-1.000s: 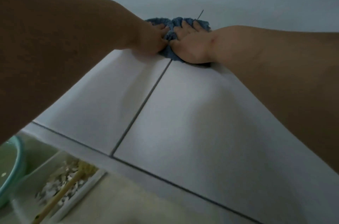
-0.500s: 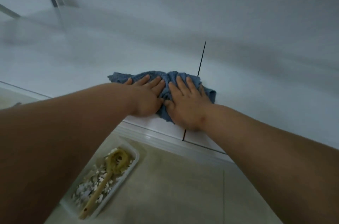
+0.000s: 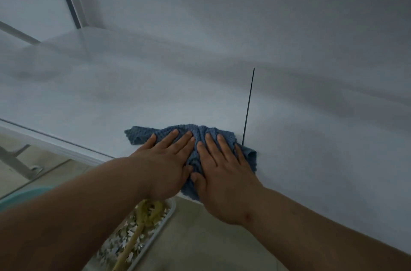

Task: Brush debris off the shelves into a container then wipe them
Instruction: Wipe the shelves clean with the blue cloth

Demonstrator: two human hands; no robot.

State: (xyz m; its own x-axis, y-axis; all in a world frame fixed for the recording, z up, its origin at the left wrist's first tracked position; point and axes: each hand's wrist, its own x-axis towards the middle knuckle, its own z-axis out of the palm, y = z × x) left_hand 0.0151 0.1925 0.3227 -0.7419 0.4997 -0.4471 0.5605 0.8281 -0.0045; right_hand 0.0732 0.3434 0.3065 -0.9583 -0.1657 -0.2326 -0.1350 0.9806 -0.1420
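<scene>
Clearly you are in the wiping step: your left hand (image 3: pixel 165 165) and your right hand (image 3: pixel 219 178) lie flat side by side, fingers straight and slightly spread, both palms pressing down on the crumpled blue waffle-weave cloth (image 3: pixel 195 137). Neither hand pinches or bunches the fabric; you hold it by pressure alone. The cloth sits near the front edge of the smooth white shelf (image 3: pixel 100 110), with one corner sticking out past your left fingers and a folded flap showing to the right of your right hand, just beside the thin dark seam (image 3: pixel 248 106) that runs back across the surface. Below the shelf edge, on the beige tiled floor (image 3: pixel 200 237), stands the shallow white rectangular tray (image 3: pixel 165 217) holding pale scraps of debris, with a brush of yellowish bristles and a wooden handle (image 3: pixel 142 224) resting in it; that suggests the brushing is finished, at least for this shelf. A turquoise round basin (image 3: pixel 20 198) shows at the lower left, partly hidden by your forearm. For the next move, judge which parts of the shelf are unwiped, likely the wide stretch to the left and the area beyond the seam, then slide the cloth there with even downward pressure, keeping both palms on it so it does not bunch or slip off the front edge.
</scene>
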